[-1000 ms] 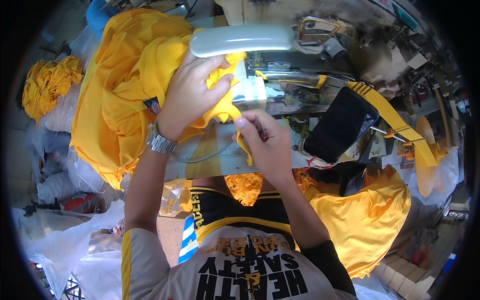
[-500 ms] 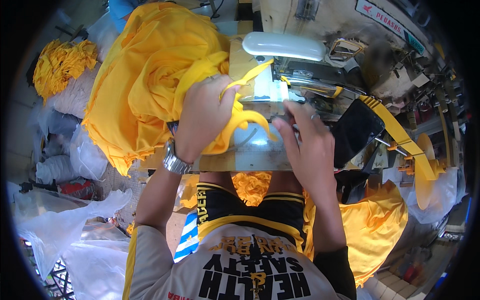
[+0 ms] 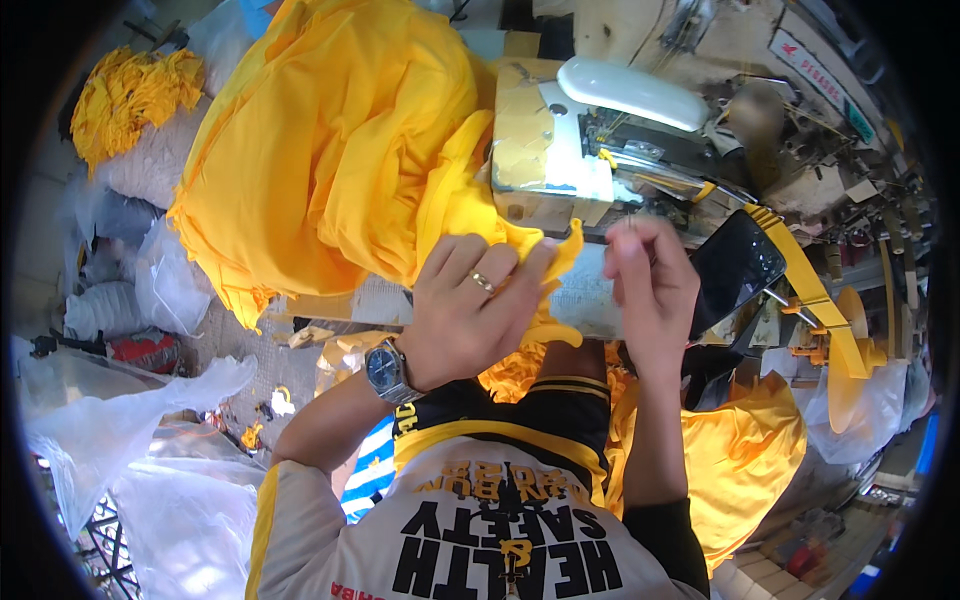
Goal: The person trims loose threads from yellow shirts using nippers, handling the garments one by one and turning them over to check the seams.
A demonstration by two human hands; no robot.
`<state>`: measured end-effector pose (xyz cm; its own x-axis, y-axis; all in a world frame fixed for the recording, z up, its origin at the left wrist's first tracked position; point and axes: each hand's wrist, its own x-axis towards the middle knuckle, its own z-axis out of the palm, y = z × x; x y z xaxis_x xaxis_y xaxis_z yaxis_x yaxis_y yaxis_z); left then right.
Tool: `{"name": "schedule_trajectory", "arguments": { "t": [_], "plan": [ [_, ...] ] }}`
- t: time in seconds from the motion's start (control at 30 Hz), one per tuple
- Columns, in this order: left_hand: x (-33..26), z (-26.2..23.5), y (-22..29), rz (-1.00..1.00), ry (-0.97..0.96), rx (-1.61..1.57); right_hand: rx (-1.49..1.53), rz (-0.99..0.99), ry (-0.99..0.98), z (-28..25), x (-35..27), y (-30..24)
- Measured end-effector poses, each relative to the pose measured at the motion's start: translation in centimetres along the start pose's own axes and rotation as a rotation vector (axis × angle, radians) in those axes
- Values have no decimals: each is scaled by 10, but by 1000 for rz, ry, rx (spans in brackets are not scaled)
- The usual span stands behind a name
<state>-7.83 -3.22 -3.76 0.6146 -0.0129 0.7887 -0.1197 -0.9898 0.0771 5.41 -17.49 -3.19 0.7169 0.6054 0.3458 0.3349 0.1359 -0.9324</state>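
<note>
One big heap of yellow cloth [image 3: 330, 150] at far left, draped over the left end of the sewing machine [image 3: 600, 130] and spilling down toward the near side. One sewing machine only, far centre, grey-white, with a pale handle-like top. A tail of that cloth [image 3: 545, 250] running from the heap to the machine's front, just under the fingers. Second yellow garment [image 3: 740, 450] bunched at near right, beside the lap. Smaller yellow bundle [image 3: 125, 90] far left, well apart. Clear plastic bags [image 3: 130, 440] at near left, at least two. One dark phone [image 3: 735, 265] propped right of the machine, just beside the right hand. Yellow strap [image 3: 815, 300] curving down at right.

Left hand [image 3: 470, 310], with wristwatch [image 3: 385, 370] and ring, clenched on the cloth tail. Right hand [image 3: 650, 285] raised, fingertips pinched together; impossible to tell what, if anything, lies between them.
</note>
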Motion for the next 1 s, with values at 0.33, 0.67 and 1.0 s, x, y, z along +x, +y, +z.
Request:
{"name": "schedule_trajectory", "arguments": {
  "t": [0.33,0.67,1.0],
  "plan": [
    [37,12,-8,-243,-476,-821,365,319,-29,-15,-48,8],
    [28,6,-13,-949,-556,-1188,-494,-115,115,-10,-58,-17],
    [25,5,-11,-989,-521,-1136,-585,-258,121,4,-52,-7]
  ]
}}
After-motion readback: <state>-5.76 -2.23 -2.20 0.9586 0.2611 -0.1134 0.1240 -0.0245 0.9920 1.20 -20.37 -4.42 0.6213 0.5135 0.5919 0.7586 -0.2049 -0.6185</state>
